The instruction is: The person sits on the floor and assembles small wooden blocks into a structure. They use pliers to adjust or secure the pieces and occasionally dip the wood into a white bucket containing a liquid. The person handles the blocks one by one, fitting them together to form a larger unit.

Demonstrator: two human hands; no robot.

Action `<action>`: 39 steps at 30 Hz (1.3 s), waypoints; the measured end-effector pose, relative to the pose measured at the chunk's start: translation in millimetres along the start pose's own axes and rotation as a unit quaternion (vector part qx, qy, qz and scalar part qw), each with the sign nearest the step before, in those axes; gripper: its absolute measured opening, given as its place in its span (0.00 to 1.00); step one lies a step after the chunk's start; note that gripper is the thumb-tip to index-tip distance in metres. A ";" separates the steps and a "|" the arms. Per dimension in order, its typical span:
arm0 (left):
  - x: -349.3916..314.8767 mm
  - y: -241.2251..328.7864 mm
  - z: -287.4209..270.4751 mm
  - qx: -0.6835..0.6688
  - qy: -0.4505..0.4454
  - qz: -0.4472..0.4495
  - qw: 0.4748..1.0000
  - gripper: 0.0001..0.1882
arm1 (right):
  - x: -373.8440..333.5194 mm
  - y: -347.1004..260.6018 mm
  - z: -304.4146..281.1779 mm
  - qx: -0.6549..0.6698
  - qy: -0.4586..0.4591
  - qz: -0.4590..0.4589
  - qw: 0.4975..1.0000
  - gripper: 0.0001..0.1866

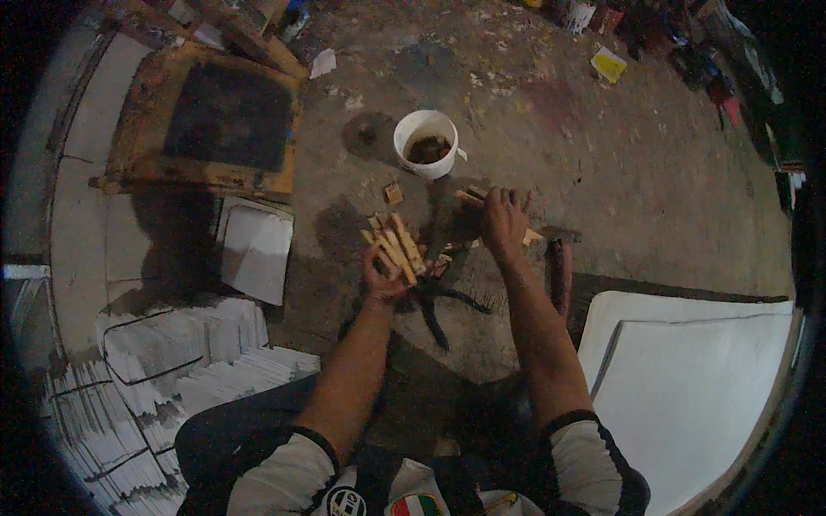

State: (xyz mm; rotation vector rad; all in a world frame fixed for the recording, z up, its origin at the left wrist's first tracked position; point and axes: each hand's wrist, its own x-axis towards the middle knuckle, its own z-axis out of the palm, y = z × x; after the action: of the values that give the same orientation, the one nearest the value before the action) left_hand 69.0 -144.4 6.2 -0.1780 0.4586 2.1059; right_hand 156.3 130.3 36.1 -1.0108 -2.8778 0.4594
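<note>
My left hand (384, 277) is closed around a bundle of several short, pale yellow-brown sticks (393, 247), whose tops fan out above the fingers. To the right, my right hand (505, 215) reaches low over the floor with its fingers bent down around one or two similar short sticks (470, 195). Just beyond both hands stands a white bucket (398, 142) with dark, lumpy matter in its bottom. A small square tan piece (393, 192) lies between the bucket and my left hand. Pale scraps (533, 235) lie beside my right wrist.
Dark forked strips (434, 322) and a long reddish-brown piece (560, 279) lie nearby. White panels (688, 378) rest at the right. At the left are stacked white sheets (185, 344), a white board (256, 245) and a wooden frame (142, 120) with a dark panel.
</note>
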 end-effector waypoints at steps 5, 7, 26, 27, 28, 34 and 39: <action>9.8 -39.9 52.8 0.040 0.076 0.015 0.996 0.38 | -29.1 -14.3 -43.5 0.427 0.002 0.113 0.897 0.24; 13.4 -48.4 62.9 0.041 0.115 0.039 0.992 0.37 | -42.0 -23.4 -48.6 0.631 0.005 0.140 0.763 0.24; 147.6 -80.6 173.4 0.234 0.104 -0.108 0.961 0.22 | -3.4 14.3 -122.5 0.744 0.024 0.078 0.663 0.42; 148.3 -77.7 183.8 0.239 0.110 -0.099 0.960 0.22 | -0.6 9.5 -132.3 0.739 0.021 0.065 0.670 0.44; 146.8 -76.6 203.1 0.244 0.116 -0.095 0.958 0.23 | -2.1 4.9 -149.6 0.733 0.019 0.054 0.678 0.46; 127.3 -61.1 298.2 0.346 0.155 -0.076 0.922 0.38 | 13.6 -15.4 -232.3 0.719 0.016 0.076 0.690 0.63; 82.1 -41.9 426.9 0.341 0.156 -0.049 0.926 0.52 | 2.9 -39.8 -316.6 0.655 0.038 0.074 0.751 0.58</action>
State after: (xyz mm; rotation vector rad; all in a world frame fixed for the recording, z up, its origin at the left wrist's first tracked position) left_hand 80.9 106.7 363.3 -0.1228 1.3115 1.7072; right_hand 177.7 184.6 349.8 -0.8191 -1.5631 1.9288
